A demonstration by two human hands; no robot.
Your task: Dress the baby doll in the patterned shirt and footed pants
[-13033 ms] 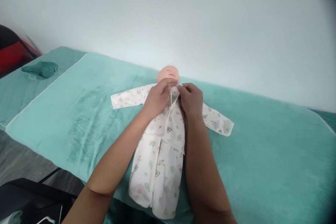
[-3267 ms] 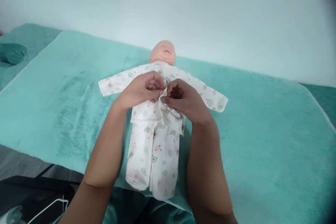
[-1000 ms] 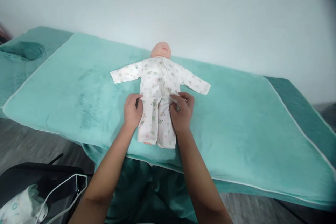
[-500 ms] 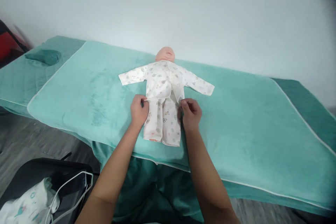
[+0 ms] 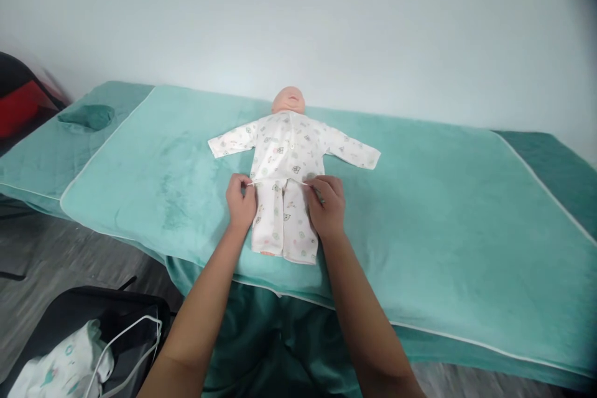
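Observation:
A baby doll (image 5: 288, 99) lies on its back on a teal towel (image 5: 420, 199), dressed in a white printed shirt (image 5: 286, 146) and matching trousers (image 5: 284, 224). My left hand (image 5: 241, 202) pinches the shirt's lower hem at the doll's left hip side. On the other side, my right hand (image 5: 326, 205) pinches the same hem. Both hands are closed on the fabric, and the hem is stretched straight between them. The sleeves are spread out flat to either side.
The towel covers a long table (image 5: 550, 161) against a white wall. A dark green cloth bundle (image 5: 88, 116) lies at the far left. A black bin (image 5: 84, 323) with white printed clothing (image 5: 60, 367) stands on the floor at lower left. A red and black object (image 5: 18, 106) is at the left edge.
My hands moved from the collar down to the chest, then to the shirt's hem. In the last second they pulled the hem down and straight over the trousers' waist.

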